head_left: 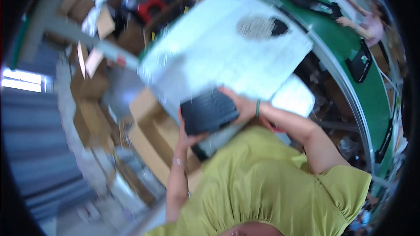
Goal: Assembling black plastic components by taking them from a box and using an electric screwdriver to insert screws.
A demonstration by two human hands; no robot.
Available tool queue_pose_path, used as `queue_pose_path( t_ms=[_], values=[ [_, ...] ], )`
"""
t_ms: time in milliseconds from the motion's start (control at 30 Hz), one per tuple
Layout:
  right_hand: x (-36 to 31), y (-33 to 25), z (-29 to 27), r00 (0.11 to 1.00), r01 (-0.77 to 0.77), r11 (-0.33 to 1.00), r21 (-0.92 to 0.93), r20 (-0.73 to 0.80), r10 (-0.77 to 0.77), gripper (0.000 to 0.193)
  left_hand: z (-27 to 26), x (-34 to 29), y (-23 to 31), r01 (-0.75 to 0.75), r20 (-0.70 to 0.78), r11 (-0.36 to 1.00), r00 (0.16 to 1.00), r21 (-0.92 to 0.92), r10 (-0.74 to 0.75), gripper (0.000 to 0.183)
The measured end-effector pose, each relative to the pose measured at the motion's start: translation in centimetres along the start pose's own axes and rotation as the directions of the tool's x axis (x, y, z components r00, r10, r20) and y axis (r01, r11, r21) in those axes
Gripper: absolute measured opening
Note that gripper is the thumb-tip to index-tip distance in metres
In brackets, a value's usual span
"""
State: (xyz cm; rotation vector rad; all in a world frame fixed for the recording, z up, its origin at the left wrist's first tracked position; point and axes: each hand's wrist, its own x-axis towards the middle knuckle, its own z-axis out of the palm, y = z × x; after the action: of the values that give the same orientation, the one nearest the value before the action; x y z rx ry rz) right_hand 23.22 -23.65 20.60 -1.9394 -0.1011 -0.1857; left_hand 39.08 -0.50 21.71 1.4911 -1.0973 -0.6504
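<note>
A stack of flat black pieces (208, 112), blurred by motion, is held between my two hands above the near edge of a white-covered table (210, 48). My left hand (187, 136) grips its left end and underside. Around the right end wrap the fingers of my right hand (238, 106), with a green band on that wrist. Just left of and below the stack stands an open cardboard box (142, 137); part of its inside is hidden by my left arm.
On the table's far part lie a beige heap (255, 27) and a small black heap (279, 27). A green conveyor (345, 46) curves along the right, carrying long black parts (359, 63). Another person (374, 26) reaches over it. More cardboard boxes (89, 116) stand at left.
</note>
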Motion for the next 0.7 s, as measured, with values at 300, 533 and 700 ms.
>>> queue_pose_path(
  t_ms=[300,533,700],
  values=[
    [2.6,-5.9,-9.7,0.916,-0.296,0.679,0.672,-0.002,0.402,0.100,2.3,9.4,6.7,0.427,0.052,0.686,0.867,-0.590,-0.495,0.094],
    [7.2,-2.2,-29.3,0.792,-0.452,0.582,0.676,0.005,0.610,0.063,7.1,30.0,7.8,0.616,0.183,0.557,0.746,-0.558,-0.641,0.031],
    [11.4,3.4,-42.0,0.649,-0.368,0.591,0.717,-0.257,0.716,0.034,11.9,44.8,5.6,0.615,0.249,0.525,0.755,-0.588,-0.606,0.031]
  ],
)
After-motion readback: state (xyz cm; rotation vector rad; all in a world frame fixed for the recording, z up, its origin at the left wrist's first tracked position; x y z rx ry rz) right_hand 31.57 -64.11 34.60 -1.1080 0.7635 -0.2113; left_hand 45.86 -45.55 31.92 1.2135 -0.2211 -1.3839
